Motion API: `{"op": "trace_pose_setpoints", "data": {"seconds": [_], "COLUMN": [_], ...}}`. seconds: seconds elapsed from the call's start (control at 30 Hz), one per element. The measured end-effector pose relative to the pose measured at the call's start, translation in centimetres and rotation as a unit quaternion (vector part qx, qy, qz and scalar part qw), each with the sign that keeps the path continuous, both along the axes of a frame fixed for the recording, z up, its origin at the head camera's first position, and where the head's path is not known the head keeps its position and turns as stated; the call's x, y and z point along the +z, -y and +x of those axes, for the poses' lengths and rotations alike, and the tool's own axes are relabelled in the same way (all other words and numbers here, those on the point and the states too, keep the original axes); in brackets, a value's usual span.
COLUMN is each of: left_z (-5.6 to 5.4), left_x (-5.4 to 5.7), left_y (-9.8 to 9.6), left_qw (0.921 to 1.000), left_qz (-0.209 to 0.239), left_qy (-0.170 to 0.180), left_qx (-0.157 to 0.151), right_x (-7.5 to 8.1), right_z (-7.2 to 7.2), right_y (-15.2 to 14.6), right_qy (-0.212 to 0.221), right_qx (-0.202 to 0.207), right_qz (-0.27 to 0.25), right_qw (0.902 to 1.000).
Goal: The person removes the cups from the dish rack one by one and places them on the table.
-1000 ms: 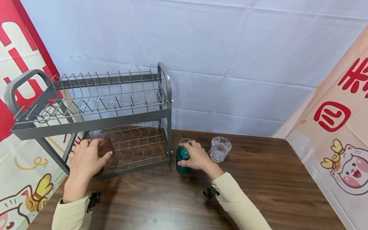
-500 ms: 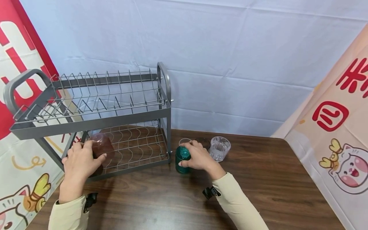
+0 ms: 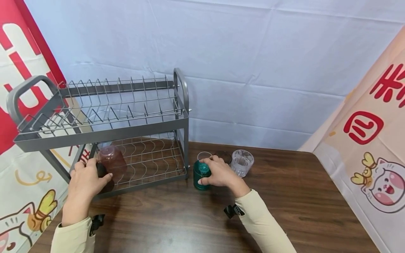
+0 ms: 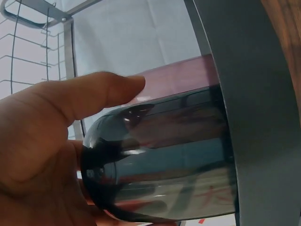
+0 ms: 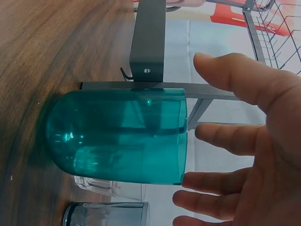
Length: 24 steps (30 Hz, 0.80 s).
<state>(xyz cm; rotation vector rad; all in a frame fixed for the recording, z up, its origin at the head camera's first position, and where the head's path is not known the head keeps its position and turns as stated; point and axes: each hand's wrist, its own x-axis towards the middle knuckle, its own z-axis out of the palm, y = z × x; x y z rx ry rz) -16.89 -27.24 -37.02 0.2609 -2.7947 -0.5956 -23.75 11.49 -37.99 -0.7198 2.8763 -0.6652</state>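
Note:
On the lower shelf of the grey dish rack (image 3: pixel 101 133), a dark glass (image 4: pixel 160 160) stands upside down at the front left corner. My left hand (image 3: pixel 83 181) is around its base, thumb on one side and fingers on the other, loosely spread. Behind it sits a reddish, see-through glass (image 3: pixel 112 160), also inverted. My right hand (image 3: pixel 219 174) hovers over a green glass (image 5: pixel 117 136) that stands upright on the table. In the right wrist view the thumb and fingers are spread apart near its rim, with a gap at the thumb side.
Beside the green glass stand a clear tumbler (image 3: pixel 242 163), a dark glass (image 3: pixel 225 157) and another clear glass (image 3: pixel 204 154), partly hidden. The rack's right post (image 3: pixel 186 151) rises just left of the green glass. The wooden table (image 3: pixel 177 225) ends at a pale cloth backdrop (image 3: pixel 253 70).
My left hand has drawn back to the left and slightly toward me, uncovering the dark glass's base and more of the reddish glass. My right hand and the green glass have hardly moved.

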Motion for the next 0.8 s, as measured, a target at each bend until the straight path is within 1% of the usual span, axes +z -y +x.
{"op": "trace_pose_setpoints", "data": {"seconds": [0.17,0.43,0.63,0.8], "left_z": [0.2,0.6,0.9,1.1], "left_x": [0.1,1.3,2.1,2.3], "left_y": [0.2,-0.2,-0.9,-1.1], "left_qw": [0.9997,0.9988,0.9982,0.9975], "left_qz": [-0.006,-0.013,-0.017,-0.025], "left_qy": [-0.022,-0.045,-0.054,-0.065], "left_qx": [-0.001,0.016,0.016,0.017], "right_x": [0.3,1.1,1.1,1.0], "right_z": [0.1,0.2,0.4,0.5], "right_y": [0.2,0.3,0.5,0.6], "right_qy": [-0.005,0.0,0.013,0.011], "right_qx": [0.007,0.004,0.01,0.018], "right_qz": [0.011,0.026,0.031,0.021], "right_qw": [0.9999,0.9996,0.9994,0.9996]}}
